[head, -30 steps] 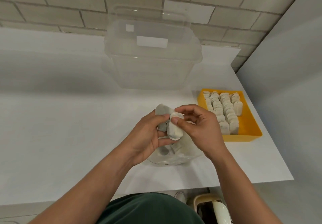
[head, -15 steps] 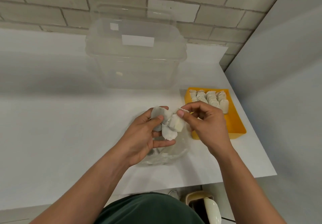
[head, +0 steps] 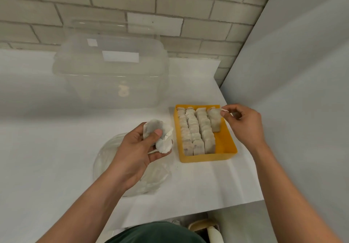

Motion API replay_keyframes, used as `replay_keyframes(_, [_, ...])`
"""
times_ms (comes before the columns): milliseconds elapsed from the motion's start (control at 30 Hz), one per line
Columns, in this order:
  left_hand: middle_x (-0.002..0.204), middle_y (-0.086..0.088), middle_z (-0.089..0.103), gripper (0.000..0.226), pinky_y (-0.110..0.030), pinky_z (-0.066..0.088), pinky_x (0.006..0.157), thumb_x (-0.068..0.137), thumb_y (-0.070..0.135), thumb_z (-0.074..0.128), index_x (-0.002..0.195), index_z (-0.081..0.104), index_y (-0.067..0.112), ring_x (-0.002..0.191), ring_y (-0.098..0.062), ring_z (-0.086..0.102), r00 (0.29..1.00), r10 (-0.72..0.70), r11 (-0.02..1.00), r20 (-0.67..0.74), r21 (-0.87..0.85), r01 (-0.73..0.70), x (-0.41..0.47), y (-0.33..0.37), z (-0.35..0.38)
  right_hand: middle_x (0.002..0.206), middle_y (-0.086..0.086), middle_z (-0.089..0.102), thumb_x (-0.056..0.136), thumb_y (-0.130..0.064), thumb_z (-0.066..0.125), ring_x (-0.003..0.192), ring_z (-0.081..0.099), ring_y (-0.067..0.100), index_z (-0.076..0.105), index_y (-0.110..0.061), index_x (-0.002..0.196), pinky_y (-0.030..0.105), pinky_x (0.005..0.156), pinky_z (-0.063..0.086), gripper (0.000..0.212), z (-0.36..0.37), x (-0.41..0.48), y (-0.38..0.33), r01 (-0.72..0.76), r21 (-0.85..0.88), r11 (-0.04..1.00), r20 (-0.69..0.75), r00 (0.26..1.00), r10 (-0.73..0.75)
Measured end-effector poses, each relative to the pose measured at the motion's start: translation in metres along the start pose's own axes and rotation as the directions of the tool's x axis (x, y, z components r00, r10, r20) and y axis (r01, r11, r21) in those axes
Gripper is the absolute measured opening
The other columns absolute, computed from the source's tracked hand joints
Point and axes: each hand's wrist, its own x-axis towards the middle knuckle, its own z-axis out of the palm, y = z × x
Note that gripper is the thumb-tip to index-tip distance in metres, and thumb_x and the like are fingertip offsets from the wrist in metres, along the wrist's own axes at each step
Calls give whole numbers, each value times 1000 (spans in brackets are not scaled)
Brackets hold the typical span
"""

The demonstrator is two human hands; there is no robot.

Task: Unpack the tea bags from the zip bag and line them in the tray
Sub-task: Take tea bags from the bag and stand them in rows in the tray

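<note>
Tea bag (head: pixel 215 119) in right fingers (head: pixel 225 113), at tray (head: pixel 227 148); bunch (head: pixel 162 144) in left fingers (head: pixel 157 133).

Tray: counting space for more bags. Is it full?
The tray is not full. Three rows of bags run its length; the fourth row, rightmost, fills only the far end, leaving bare yellow floor nearer.

- A plain dark green garment (head: pixel 156 232) covers the torso.
- The left hand (head: pixel 136 148) and right hand (head: pixel 243 123) are bare, as are both forearms (head: pixel 90 203).
</note>
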Motion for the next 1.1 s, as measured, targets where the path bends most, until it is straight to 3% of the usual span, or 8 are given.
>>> replay_keyframes(133, [111, -14, 75, 19, -41, 64, 82, 102, 12, 60, 117, 69, 5, 105, -37, 73, 1000, -12, 1000, -4, 11, 12, 5, -5, 8, 89, -14, 72, 91, -25, 76, 76, 60, -9, 79, -24, 98, 2, 66, 37, 8, -3, 22, 37, 49, -230, 972, 231, 973, 5])
replay_keyframes(267, [111, -16, 75, 19, -41, 64, 80, 101, 13, 60, 116, 69, 6, 101, -34, 74, 1000, -17, 1000, -18, 18, 17, 8, -10, 15, 101, -6, 68, 92, -27, 75, 100, 65, 17, 80, -26, 101, 26, 81, 46, 10, 8, 32, 59, 141, -404, 904, 401, 915, 37])
replay_keyframes(367, [114, -16, 75, 20, -41, 64, 79, 101, 13, 60, 118, 69, 6, 102, -34, 74, 999, -22, 1000, -38, 19, 23, 9, -13, 19, 110, 2, 59, 96, -28, 70, 104, 59, 22, 79, -26, 108, 27, 76, 42, 15, 20, 36, 65, 196, -507, 839, 368, 930, 5])
replay_keyframes(500, [114, -16, 75, 19, -40, 64, 77, 101, 13, 60, 116, 70, 7, 101, -33, 74, 998, -25, 1000, -63, 17, 26, 9, -17, 23, 112, 5, 57, 94, -27, 71, 107, 57, 25, 78, -26, 113, 35, 80, 53, 20, 31, 40, 68, 227, -564, 794, 344, 939, -24])
replay_keyframes(700, [113, -14, 77, 17, -41, 64, 73, 102, 13, 60, 115, 70, 9, 103, -34, 75, 995, -36, 999, -88, 24, 38, 9, -22, 31, 118, 6, 58, 83, -31, 82, 109, 56, 29, 63, -23, 128, 38, 78, 55, 49, 37, 39, 72, 203, -611, 765, 277, 960, -33])
replay_keyframes(900, [116, -14, 76, 17, -39, 64, 70, 102, 17, 61, 116, 70, 12, 106, -34, 74, 993, -55, 996, -101, 59, 61, 12, -24, 40, 116, 6, 57, 92, -38, 72, 112, 52, 28, 76, -20, 110, 37, 78, 53, 25, 42, 38, 74, 226, -681, 697, 261, 964, -57])
replay_keyframes(1000, [112, -11, 77, 17, -39, 64, 70, 102, 17, 62, 116, 70, 12, 101, -30, 76, 994, -48, 996, -96, 70, 55, 12, -25, 44, 110, 8, 58, 94, -35, 70, 108, 53, 29, 79, -18, 108, 38, 77, 54, 25, 37, 34, 67, 251, -616, 747, 244, 962, -122])
replay_keyframes(1100, [106, -9, 77, 17, -38, 64, 69, 102, 17, 62, 117, 70, 11, 92, -22, 77, 995, -24, 993, -95, 110, 35, 12, -26, 48, 101, 1, 59, 92, -29, 74, 99, 58, 25, 80, -21, 102, 32, 75, 50, 15, 30, 20, 41, 251, -335, 908, 154, 965, -210])
